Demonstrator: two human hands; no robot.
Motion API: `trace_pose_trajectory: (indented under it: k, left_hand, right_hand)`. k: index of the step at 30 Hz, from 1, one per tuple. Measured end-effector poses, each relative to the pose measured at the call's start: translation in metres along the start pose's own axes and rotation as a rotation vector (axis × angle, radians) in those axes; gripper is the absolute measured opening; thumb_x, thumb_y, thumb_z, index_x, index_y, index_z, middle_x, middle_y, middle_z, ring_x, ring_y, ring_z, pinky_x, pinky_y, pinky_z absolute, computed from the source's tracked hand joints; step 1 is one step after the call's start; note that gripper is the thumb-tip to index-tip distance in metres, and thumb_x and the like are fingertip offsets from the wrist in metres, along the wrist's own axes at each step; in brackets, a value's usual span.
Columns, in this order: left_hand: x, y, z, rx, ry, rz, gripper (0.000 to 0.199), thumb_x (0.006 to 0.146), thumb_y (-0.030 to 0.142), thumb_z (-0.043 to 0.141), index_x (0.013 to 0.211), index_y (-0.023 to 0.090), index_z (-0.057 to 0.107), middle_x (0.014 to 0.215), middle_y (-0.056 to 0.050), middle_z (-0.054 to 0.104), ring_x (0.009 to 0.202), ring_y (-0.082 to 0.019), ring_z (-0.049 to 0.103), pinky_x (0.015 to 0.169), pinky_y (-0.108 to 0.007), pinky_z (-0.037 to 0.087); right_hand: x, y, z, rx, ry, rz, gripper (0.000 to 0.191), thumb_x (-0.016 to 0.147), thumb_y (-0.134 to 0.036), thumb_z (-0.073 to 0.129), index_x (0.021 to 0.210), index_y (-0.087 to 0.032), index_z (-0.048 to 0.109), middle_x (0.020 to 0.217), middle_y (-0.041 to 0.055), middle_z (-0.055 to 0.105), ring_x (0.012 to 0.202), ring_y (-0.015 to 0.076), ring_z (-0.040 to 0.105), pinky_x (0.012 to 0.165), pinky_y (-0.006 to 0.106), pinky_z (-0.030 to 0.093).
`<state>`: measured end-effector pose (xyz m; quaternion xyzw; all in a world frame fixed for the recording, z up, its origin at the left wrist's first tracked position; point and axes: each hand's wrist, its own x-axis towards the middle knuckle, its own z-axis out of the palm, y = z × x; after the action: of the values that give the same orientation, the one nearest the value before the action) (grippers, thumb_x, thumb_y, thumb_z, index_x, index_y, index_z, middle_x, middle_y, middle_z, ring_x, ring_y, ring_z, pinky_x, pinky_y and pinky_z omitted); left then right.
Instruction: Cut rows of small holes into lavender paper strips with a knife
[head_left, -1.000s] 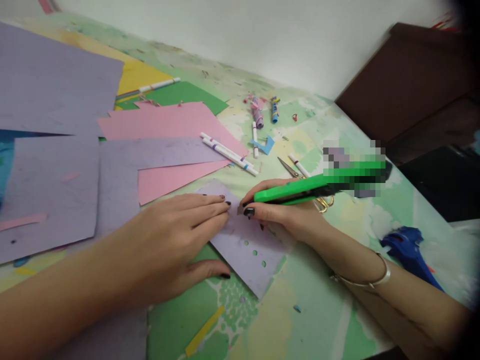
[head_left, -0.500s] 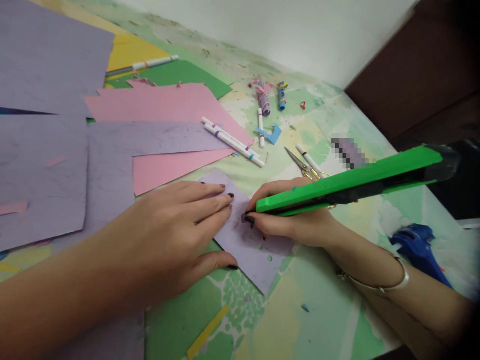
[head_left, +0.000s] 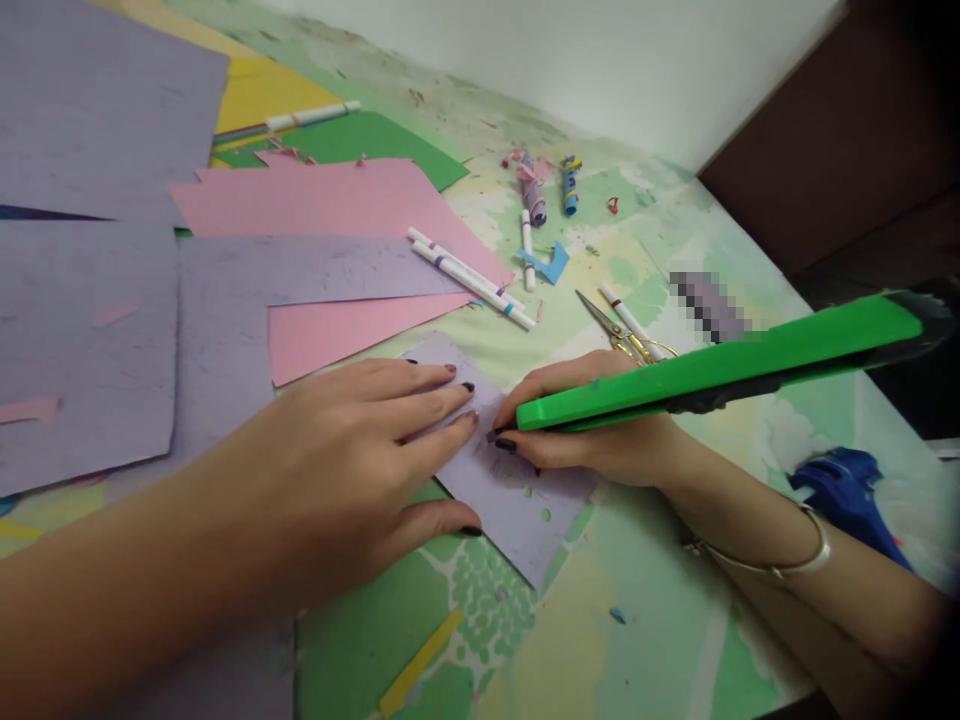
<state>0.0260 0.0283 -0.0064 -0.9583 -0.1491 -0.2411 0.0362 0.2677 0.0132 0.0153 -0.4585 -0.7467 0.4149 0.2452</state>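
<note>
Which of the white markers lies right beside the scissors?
The marker with the dark red band, next to the scissors. The others lie apart from them: a side-by-side pair, one by the blue scrap, one farthest left.

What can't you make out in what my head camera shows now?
Hard to tell, all in the head view:
- Small purple piece: partly under the left hand.
- Cutter blade: small and blurred, its tip unclear.
- Scissors: handles partly behind the green cutter.
- Mosaic-covered object: pixelated.
- Large purple sheet: cut off by the left edge.
</note>
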Motion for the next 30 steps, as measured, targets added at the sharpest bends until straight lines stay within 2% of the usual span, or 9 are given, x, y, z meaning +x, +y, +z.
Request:
trace_pose_trajectory:
  k: [8, 11, 14, 17, 19, 22, 25, 28, 30]
  left_hand:
    - [0.001, -0.001, 0.001, 0.032, -0.014, 0.006, 0.042, 0.099, 0.044, 0.052, 0.115, 0.011, 0.073, 0.115, -0.012, 0.075, 0.111, -0.032, 0.071, 0.098, -0.048, 0.061]
    - [0.001, -0.001, 0.001, 0.033, -0.021, 0.012, 0.043, 0.101, 0.042, 0.049, 0.116, 0.008, 0.072, 0.115, -0.013, 0.075, 0.111, -0.033, 0.071, 0.098, -0.048, 0.061]
    - [0.0, 0.0, 0.001, 0.028, -0.023, 0.018, 0.043, 0.098, 0.042, 0.054, 0.117, 0.007, 0.072, 0.116, -0.014, 0.075, 0.111, -0.034, 0.07, 0.098, -0.049, 0.06]
    - [0.0, -0.001, 0.002, 0.026, -0.014, 0.02, 0.046, 0.096, 0.044, 0.059, 0.117, 0.006, 0.071, 0.116, -0.015, 0.075, 0.112, -0.035, 0.07, 0.097, -0.051, 0.061]
    - [0.0, -0.001, 0.002, 0.026, -0.002, 0.02, 0.046, 0.098, 0.044, 0.056, 0.116, 0.005, 0.072, 0.115, -0.016, 0.075, 0.11, -0.035, 0.07, 0.095, -0.051, 0.061]
    - [0.002, 0.002, 0.001, 0.06, 0.009, 0.011, 0.048, 0.102, 0.042, 0.045, 0.113, 0.004, 0.072, 0.111, -0.017, 0.076, 0.104, -0.036, 0.073, 0.087, -0.054, 0.063]
    - [0.005, 0.014, 0.0, 0.14, 0.029, 0.023, 0.048, 0.103, 0.04, 0.045, 0.107, 0.001, 0.074, 0.102, -0.02, 0.077, 0.093, -0.037, 0.075, 0.076, -0.053, 0.066]
    - [0.007, 0.027, -0.002, 0.272, 0.095, 0.048, 0.044, 0.1, 0.035, 0.051, 0.091, 0.0, 0.076, 0.085, -0.021, 0.078, 0.074, -0.034, 0.076, 0.062, -0.046, 0.066]
    - [0.007, 0.032, -0.002, 0.319, 0.124, 0.033, 0.039, 0.098, 0.034, 0.055, 0.081, 0.006, 0.076, 0.076, -0.017, 0.076, 0.065, -0.031, 0.073, 0.054, -0.041, 0.063]
  right_hand:
    - [0.001, 0.0, 0.0, -0.09, 0.013, -0.048, 0.005, 0.078, -0.021, 0.072, 0.077, -0.016, 0.074, 0.063, -0.003, 0.068, 0.055, 0.0074, 0.055, 0.053, 0.017, 0.044]
    - [0.001, -0.001, 0.0, -0.068, 0.016, -0.03, 0.004, 0.078, -0.02, 0.071, 0.076, -0.017, 0.074, 0.06, -0.0035, 0.066, 0.053, 0.0076, 0.054, 0.052, 0.018, 0.045]
    - [0.001, 0.0, 0.0, -0.057, 0.022, -0.011, 0.004, 0.078, -0.019, 0.07, 0.075, -0.019, 0.073, 0.061, -0.0034, 0.066, 0.054, 0.0087, 0.055, 0.051, 0.018, 0.045]
    - [0.0, 0.001, 0.001, -0.087, 0.037, -0.038, 0.005, 0.078, -0.022, 0.071, 0.074, -0.018, 0.072, 0.061, -0.0035, 0.067, 0.053, 0.0081, 0.054, 0.051, 0.018, 0.045]
    - [0.0, 0.001, 0.002, -0.127, 0.053, -0.06, 0.007, 0.078, -0.023, 0.071, 0.074, -0.017, 0.072, 0.061, -0.0033, 0.066, 0.053, 0.0077, 0.054, 0.053, 0.018, 0.045]
    - [-0.001, -0.002, 0.002, -0.195, 0.075, -0.096, 0.006, 0.078, -0.022, 0.071, 0.074, -0.017, 0.073, 0.063, -0.0025, 0.068, 0.056, 0.0081, 0.057, 0.057, 0.018, 0.047]
    - [-0.002, -0.007, 0.002, -0.226, 0.066, -0.094, 0.007, 0.08, -0.023, 0.071, 0.075, -0.018, 0.072, 0.066, -0.002, 0.07, 0.058, 0.0096, 0.06, 0.06, 0.02, 0.049]
    - [-0.005, -0.01, 0.003, -0.161, 0.043, -0.018, 0.008, 0.082, -0.024, 0.07, 0.075, -0.02, 0.071, 0.065, -0.0024, 0.068, 0.057, 0.0103, 0.06, 0.054, 0.02, 0.05]
    - [-0.006, -0.009, 0.003, -0.037, 0.027, 0.062, 0.008, 0.083, -0.025, 0.07, 0.077, -0.02, 0.071, 0.061, -0.0032, 0.066, 0.052, 0.0097, 0.059, 0.048, 0.019, 0.049]
